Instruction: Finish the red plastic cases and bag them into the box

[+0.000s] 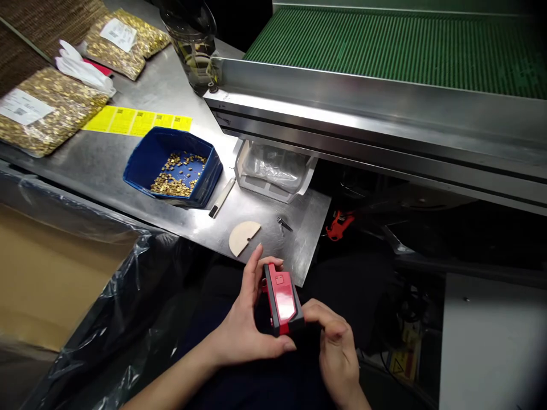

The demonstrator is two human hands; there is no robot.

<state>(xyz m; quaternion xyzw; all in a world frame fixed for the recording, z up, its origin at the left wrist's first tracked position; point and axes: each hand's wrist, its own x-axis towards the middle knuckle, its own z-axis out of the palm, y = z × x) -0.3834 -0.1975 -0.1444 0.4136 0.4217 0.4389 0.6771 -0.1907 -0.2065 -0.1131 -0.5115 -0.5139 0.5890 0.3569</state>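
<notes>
A small red and black device (282, 299) sits low in the middle of the view, below the steel table's near edge. My left hand (245, 319) wraps around its left side, fingers reaching over the top end. At the device's lower right corner, my right hand (335, 341) pinches it with thumb and fingers. A blue tray (141, 165) holding several small brass parts (177, 173) stands on the steel table (106, 165) above the hands.
Bags of brass parts (47, 108) lie at the far left, beside yellow labels (137, 121) and white gloves (83, 68). A white bin (273, 171) with clear plastic sits under a green conveyor (397, 45). A beige half disc (243, 236) and a lined cardboard box (51, 273) are near.
</notes>
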